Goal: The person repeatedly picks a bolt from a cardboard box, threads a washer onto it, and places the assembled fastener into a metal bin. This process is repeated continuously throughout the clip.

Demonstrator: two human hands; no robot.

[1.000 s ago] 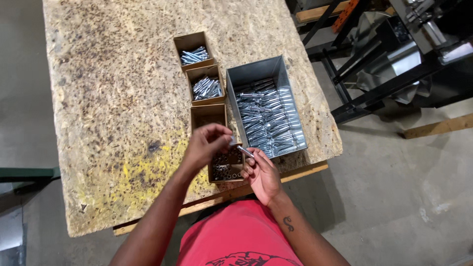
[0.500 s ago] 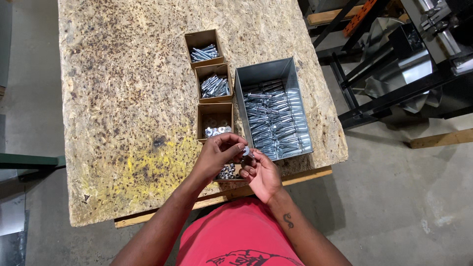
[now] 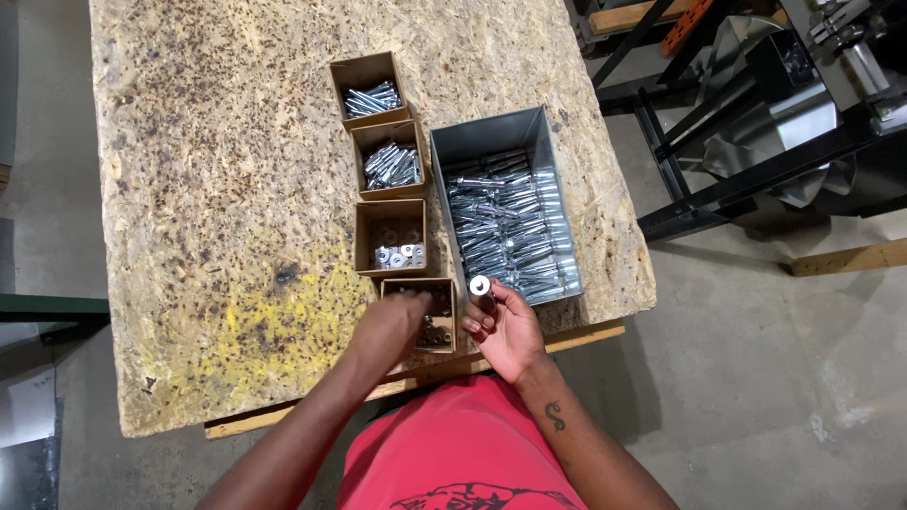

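One bolt, washer on its end, stands pinched in the right hand fingers beside the grey bin. The left hand fingers dip, curled, into the nearest box; what they grip I cannot tell. Half a second ago, both hands met at the bolt.

A silver bolt, fitted with a round washer and seen end-on, is held upright above the table's near edge. Just beside it, a small open cardboard box of dark nuts is entered by fingers.
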